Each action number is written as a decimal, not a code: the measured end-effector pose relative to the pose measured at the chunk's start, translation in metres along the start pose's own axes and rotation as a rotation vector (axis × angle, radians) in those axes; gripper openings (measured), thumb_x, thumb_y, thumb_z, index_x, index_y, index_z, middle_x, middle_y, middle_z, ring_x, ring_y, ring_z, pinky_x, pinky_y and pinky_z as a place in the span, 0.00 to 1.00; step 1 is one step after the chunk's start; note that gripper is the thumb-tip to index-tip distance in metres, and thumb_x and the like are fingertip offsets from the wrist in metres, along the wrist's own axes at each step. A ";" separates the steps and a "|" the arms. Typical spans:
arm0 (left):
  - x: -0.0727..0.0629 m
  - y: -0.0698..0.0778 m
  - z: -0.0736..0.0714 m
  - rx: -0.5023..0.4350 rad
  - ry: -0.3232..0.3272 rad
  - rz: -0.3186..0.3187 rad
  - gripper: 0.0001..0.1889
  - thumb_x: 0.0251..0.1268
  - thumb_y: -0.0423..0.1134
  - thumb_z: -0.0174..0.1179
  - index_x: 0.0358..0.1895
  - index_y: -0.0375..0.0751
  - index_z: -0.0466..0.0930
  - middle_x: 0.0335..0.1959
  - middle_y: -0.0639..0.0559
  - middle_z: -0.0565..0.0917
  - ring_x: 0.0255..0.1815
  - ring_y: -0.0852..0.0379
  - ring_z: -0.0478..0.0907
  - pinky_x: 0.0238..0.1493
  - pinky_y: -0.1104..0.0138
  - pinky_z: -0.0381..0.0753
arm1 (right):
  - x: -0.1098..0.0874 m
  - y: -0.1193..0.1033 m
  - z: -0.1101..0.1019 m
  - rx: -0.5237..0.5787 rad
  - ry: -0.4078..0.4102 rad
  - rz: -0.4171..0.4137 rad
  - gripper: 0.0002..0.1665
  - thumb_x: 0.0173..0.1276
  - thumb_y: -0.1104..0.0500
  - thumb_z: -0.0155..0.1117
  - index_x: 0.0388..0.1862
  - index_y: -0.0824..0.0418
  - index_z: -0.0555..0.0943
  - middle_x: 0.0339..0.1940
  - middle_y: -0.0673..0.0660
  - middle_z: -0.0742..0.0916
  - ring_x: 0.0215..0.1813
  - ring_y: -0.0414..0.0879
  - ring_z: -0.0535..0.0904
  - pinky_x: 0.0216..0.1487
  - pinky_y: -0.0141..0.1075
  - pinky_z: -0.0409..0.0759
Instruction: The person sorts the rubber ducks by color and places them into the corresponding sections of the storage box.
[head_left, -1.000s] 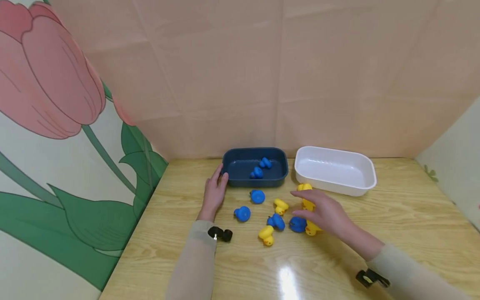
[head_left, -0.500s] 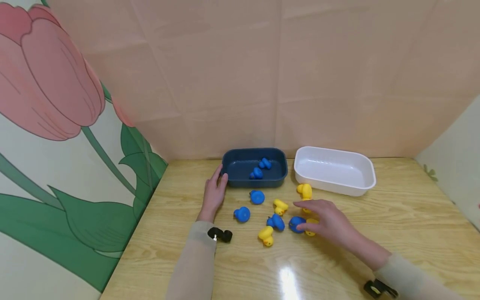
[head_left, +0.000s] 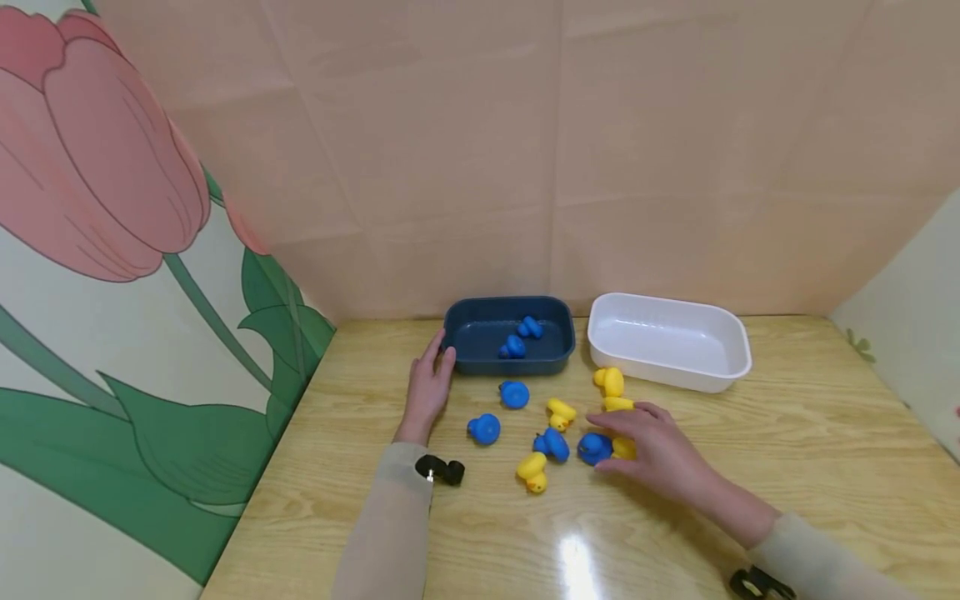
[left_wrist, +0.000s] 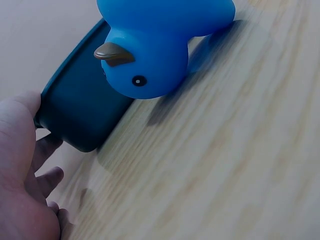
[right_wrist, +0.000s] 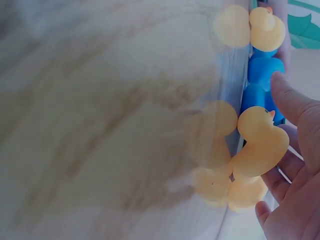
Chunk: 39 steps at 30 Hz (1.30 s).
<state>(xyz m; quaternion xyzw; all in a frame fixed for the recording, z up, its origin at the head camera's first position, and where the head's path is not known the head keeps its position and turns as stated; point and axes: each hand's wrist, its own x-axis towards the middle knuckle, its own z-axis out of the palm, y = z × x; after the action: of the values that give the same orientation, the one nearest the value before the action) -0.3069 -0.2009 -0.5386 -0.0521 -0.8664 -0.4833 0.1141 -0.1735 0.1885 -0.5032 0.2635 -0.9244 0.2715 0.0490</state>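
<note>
Rested loose left hand (head_left: 427, 388) against nine o'clock end of dark box (head_left: 491, 366). Spread right hand (head_left: 663, 450), gripping nothing, with blue duck (head_left: 594, 448) at nine o'clock, partly hiding yellow duck (head_left: 623, 449). Couldn't tell if touching.

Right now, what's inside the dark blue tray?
A nearer blue duck and a farther blue duck. The tray's front wall hides the strip of floor just behind it.
</note>
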 end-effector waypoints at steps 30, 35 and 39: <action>-0.001 0.002 0.000 -0.005 0.007 0.006 0.32 0.93 0.57 0.47 0.89 0.50 0.63 0.86 0.47 0.67 0.87 0.41 0.61 0.89 0.42 0.40 | 0.004 0.002 0.007 -0.005 -0.042 0.016 0.24 0.65 0.53 0.88 0.59 0.52 0.92 0.56 0.46 0.93 0.64 0.57 0.87 0.82 0.72 0.52; -0.001 0.003 -0.001 -0.009 0.010 0.009 0.32 0.93 0.57 0.47 0.89 0.50 0.63 0.86 0.47 0.67 0.86 0.41 0.62 0.89 0.42 0.41 | 0.006 0.001 0.005 0.014 0.011 0.018 0.25 0.63 0.56 0.89 0.58 0.57 0.91 0.54 0.49 0.93 0.60 0.56 0.88 0.82 0.72 0.53; -0.003 0.005 -0.001 -0.024 0.008 0.000 0.32 0.93 0.57 0.47 0.89 0.51 0.63 0.87 0.47 0.67 0.87 0.41 0.61 0.89 0.42 0.40 | 0.010 -0.002 0.002 0.024 0.044 0.027 0.26 0.63 0.57 0.89 0.58 0.59 0.91 0.54 0.51 0.94 0.57 0.54 0.89 0.81 0.72 0.54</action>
<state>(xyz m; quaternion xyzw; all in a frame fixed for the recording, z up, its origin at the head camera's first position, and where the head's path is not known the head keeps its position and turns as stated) -0.3033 -0.1995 -0.5349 -0.0513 -0.8600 -0.4940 0.1169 -0.1811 0.1818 -0.5014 0.2457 -0.9232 0.2888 0.0626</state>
